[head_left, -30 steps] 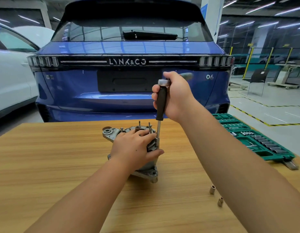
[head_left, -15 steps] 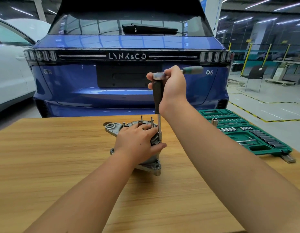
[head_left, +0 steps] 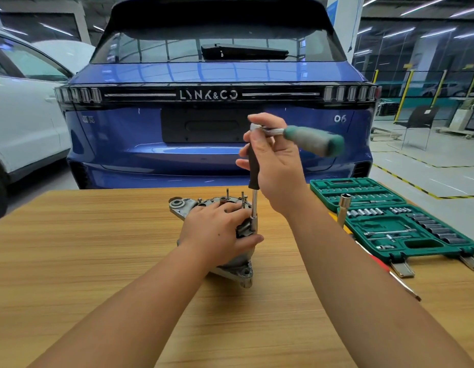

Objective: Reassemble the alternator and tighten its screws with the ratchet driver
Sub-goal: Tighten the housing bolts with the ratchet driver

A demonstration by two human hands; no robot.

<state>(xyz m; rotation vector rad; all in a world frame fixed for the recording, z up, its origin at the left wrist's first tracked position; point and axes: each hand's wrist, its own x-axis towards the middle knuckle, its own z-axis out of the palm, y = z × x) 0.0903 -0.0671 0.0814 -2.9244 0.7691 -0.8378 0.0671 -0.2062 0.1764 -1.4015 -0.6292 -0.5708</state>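
Alternator [head_left: 231,269] on table [head_left: 71,261], about mid-width, standing with studs up, well back from near edge and short of far edge. Left hand [head_left: 220,235] draped over its top, fingers curled round housing, thumb hooked along right side: grasping alternator. Mounting ear poking out left of hand, lower lug jutting toward near edge.

Right hand [head_left: 273,166] raised above alternator, fingers wrapped loosely round black grip of driver [head_left: 254,168], thumb and forefinger up at ratchet head: grasping driver. Shaft dropping straight down, socket end seated at right rim of alternator, just beside left thumb. Green handle [head_left: 314,140] sticking out sideways to right from head, blurred, over open air in front of car.

Broad bare wood to left of alternator and in front of it, crossed only by both forearms. Right side tighter: green socket case [head_left: 389,248] lying open near right edge, one corner latch overhanging it. Tall socket [head_left: 343,208] upright at case's left edge, near right forearm. Red-handled tool [head_left: 389,272] slanting along case front, partly hidden by forearm.

Beyond far table edge, blue car [head_left: 204,123] tail close behind, filling background; white car [head_left: 18,123] at left. Open floor with yellow-black lines to right.
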